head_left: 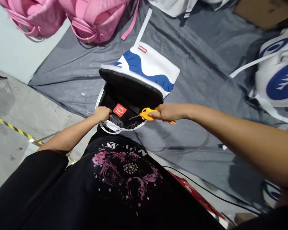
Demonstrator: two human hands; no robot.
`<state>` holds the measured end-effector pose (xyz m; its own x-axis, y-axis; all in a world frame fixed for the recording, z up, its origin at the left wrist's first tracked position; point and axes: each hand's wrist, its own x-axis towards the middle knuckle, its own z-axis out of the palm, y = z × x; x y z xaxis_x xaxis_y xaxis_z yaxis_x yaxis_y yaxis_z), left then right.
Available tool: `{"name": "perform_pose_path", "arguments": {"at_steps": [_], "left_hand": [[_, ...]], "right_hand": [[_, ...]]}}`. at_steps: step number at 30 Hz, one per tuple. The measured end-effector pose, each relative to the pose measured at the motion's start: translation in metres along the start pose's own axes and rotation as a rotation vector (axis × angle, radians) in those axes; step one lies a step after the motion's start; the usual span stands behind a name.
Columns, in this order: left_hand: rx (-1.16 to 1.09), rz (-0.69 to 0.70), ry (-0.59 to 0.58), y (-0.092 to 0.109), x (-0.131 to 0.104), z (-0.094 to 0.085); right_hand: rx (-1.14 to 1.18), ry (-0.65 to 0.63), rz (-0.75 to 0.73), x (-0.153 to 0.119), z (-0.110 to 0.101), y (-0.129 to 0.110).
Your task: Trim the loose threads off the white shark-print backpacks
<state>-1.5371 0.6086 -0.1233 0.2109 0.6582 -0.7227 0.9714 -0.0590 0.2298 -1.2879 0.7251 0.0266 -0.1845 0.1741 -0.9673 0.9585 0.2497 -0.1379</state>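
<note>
In front of me a white and blue backpack (156, 68) lies on grey cloth, its top unzipped and its black lining showing. A red label (119, 110) sits inside the opening. My left hand (102, 114) is closed on the left side of the bag's rim. In my right hand (164, 112), at the right side of the opening, is a pair of yellow-handled scissors (147, 114). Their thin metal tip points left into the bag, near the lining. My right fingers partly hide the handle.
Two pink backpacks (96, 19) stand at the upper left. More white and blue bags (282, 76) lie at the right, near a cardboard box (265, 12). A black cable (206, 188) runs along the lower right. Yellow-black tape (12, 127) marks the floor.
</note>
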Motion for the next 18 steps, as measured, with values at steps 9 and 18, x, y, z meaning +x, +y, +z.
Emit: {"name": "perform_pose_path", "arguments": {"at_steps": [9, 18], "left_hand": [[0.047, 0.604, 0.226, -0.011, -0.055, 0.051], [-0.248, 0.531, 0.517, 0.015, -0.065, 0.074]], "right_hand": [[0.212, 0.083, -0.062, 0.001, -0.002, 0.019], [0.165, -0.002, -0.102, -0.013, 0.061, 0.054]]}}
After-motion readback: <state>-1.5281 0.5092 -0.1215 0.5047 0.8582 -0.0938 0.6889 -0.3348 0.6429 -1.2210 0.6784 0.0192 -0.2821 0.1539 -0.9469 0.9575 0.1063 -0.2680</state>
